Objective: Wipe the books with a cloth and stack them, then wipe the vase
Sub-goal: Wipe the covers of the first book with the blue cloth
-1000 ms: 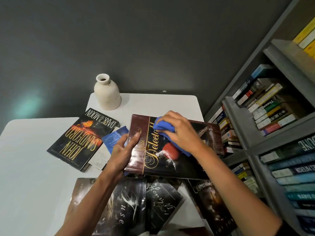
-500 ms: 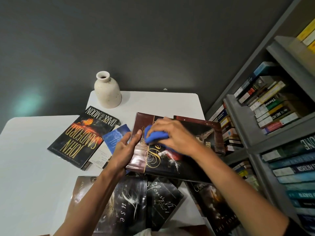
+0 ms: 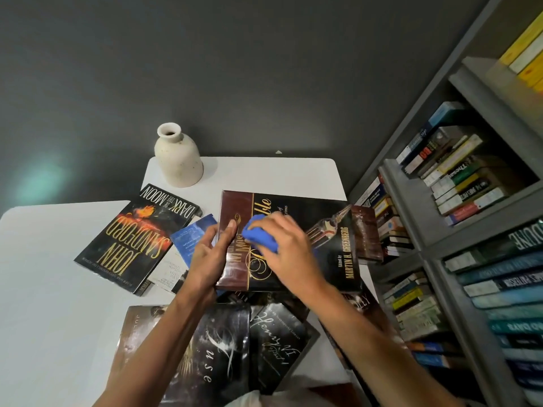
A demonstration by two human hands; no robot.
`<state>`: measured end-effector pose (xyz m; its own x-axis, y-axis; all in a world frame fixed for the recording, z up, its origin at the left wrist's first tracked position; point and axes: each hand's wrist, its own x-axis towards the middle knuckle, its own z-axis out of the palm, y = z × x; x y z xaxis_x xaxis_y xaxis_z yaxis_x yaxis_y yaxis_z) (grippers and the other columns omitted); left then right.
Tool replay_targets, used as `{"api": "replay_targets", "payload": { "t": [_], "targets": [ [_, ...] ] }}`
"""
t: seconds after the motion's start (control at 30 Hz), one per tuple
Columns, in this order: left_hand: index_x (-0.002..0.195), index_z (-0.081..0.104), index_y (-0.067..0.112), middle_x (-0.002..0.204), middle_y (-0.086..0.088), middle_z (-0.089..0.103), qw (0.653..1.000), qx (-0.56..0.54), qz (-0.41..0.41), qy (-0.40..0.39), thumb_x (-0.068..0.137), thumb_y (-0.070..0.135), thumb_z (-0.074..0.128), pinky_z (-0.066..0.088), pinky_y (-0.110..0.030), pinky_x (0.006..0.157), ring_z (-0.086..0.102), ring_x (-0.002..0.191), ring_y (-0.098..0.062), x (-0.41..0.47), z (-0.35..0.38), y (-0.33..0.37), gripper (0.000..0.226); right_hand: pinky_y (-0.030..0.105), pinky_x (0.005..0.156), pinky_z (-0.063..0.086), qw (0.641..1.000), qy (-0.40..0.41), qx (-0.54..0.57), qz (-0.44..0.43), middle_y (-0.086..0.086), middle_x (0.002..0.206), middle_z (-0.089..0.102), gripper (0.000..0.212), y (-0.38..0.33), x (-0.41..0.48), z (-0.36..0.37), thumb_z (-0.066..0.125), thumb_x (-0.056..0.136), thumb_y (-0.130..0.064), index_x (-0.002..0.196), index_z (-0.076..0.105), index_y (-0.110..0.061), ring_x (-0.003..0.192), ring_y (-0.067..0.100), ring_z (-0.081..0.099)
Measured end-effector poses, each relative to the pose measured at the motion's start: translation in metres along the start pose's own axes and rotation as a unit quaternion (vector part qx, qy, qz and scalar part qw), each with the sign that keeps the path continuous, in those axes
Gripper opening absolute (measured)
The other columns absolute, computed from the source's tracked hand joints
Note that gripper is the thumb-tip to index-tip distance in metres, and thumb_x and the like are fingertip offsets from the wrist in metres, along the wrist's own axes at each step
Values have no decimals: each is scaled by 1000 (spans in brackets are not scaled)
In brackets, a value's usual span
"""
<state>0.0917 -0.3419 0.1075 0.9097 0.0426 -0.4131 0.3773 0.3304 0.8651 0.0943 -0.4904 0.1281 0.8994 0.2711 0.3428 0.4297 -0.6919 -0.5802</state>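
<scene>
Glossy dark books (image 3: 235, 348) lie overlapped at the near edge of the white table (image 3: 44, 289), partly covered by both forearms; their titles are only partly legible and their number cannot be told. Beyond them the brown-and-black book (image 3: 323, 251) lies flat on top of other books, its long axis running left to right. The left hand (image 3: 210, 259) grips its left, spine-side edge, thumb on the cover and fingers (image 3: 205, 234) curled against that edge. The right hand (image 3: 289, 248) is clenched on the blue cloth (image 3: 260, 237), pressing it onto the left part of the cover just beside the left thumb. The unwiped-looking stretch of cover extends to the right of the cloth, along the long axis, so the coming stroke probably runs rightward; the right hand is the nearer one for it. Much of the title is hidden beneath the hands. A second brown book (image 3: 365, 233) shows from under the right end, its cover largely concealed. To the left, apart from the hands, the black paperback (image 3: 132, 239) lies flat, with a blue booklet (image 3: 191, 237) between it and the held book, partly tucked beneath. No finished stack can be made out. Farthest, the pale vase (image 3: 177, 158) stands upright at the table's back corner, well apart from both hands and untouched. A grey bookshelf (image 3: 411, 207) fills the right side, cut off by the frame.
</scene>
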Motion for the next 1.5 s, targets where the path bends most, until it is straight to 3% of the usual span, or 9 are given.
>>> {"api": "replay_targets", "payload": {
  "t": [0.23, 0.37, 0.47, 0.53, 0.67, 0.83, 1.0, 1.2, 1.5],
  "targets": [
    [120, 58, 13, 96, -7, 76, 1000, -21, 7, -1, 80, 44, 66, 53, -49, 91, 73, 88, -24, -1, -12, 0, 52, 20, 82, 44, 990, 111, 4, 83, -1, 95, 62, 20, 45, -2, -52, 76, 76, -5, 95, 72, -11, 86, 17, 59],
    [108, 58, 15, 83, -4, 75, 999, -38, -1, 9, 91, 33, 61, 55, -40, 79, 72, 74, -19, 0, -2, -2, 26, 23, 81, 44, 997, 54, -21, 44, 1, 98, 63, 31, 6, 7, -10, 79, 73, -4, 102, 72, -11, 87, 18, 56],
    [116, 59, 14, 87, -3, 75, 999, -45, 4, 19, 87, 38, 67, 55, -40, 83, 71, 79, -19, 0, -4, -1, 39, 26, 80, 47, 1000, 7, -13, 1, 0, 100, 63, 32, 1, -3, -7, 78, 72, -1, 102, 71, -12, 87, 17, 55],
    [129, 54, 13, 97, -4, 76, 999, -38, -7, 26, 80, 45, 72, 52, -48, 92, 72, 90, -23, 0, -10, 0, 61, 28, 82, 48, 998, 45, -1, 36, 0, 99, 63, 26, 19, -4, -27, 77, 76, -6, 101, 72, -11, 88, 17, 58],
    [121, 58, 14, 93, -8, 75, 999, -36, 3, 39, 89, 38, 65, 55, -51, 86, 72, 82, -26, -1, -11, -2, 40, 26, 79, 47, 989, 124, 2, 83, 1, 95, 61, 19, 32, 3, -40, 75, 79, -6, 97, 71, -11, 86, 20, 60],
    [105, 66, 24, 92, -7, 74, 998, -30, 2, 54, 77, 48, 76, 52, -53, 90, 70, 85, -27, 1, -5, 0, 39, 26, 79, 47, 1000, 10, -9, -8, 0, 100, 62, 33, -15, -12, 7, 78, 72, -2, 103, 69, -11, 88, 17, 54],
    [136, 49, 12, 101, -11, 74, 996, -59, 2, 70, 74, 47, 76, 54, -53, 87, 73, 85, -27, -1, -12, 1, 76, 30, 85, 48, 997, 62, 4, 47, 1, 100, 62, 23, 25, -12, -28, 75, 78, -11, 101, 71, -10, 93, 16, 57],
    [102, 62, 22, 88, -6, 73, 997, -30, 28, 63, 86, 41, 66, 54, -32, 69, 70, 75, -19, -1, 0, 2, 25, 31, 78, 46, 999, 18, -7, -32, 2, 98, 63, 31, -28, -10, 10, 74, 72, 2, 100, 68, -10, 86, 21, 54],
    [115, 55, 12, 72, -1, 74, 994, -80, 17, 72, 93, 30, 61, 56, -29, 53, 71, 62, -16, -3, 0, 5, 28, 32, 83, 50, 997, 58, -25, 41, 0, 100, 60, 29, 9, -7, -13, 77, 76, -7, 103, 67, -12, 93, 15, 55]
  ]
}}
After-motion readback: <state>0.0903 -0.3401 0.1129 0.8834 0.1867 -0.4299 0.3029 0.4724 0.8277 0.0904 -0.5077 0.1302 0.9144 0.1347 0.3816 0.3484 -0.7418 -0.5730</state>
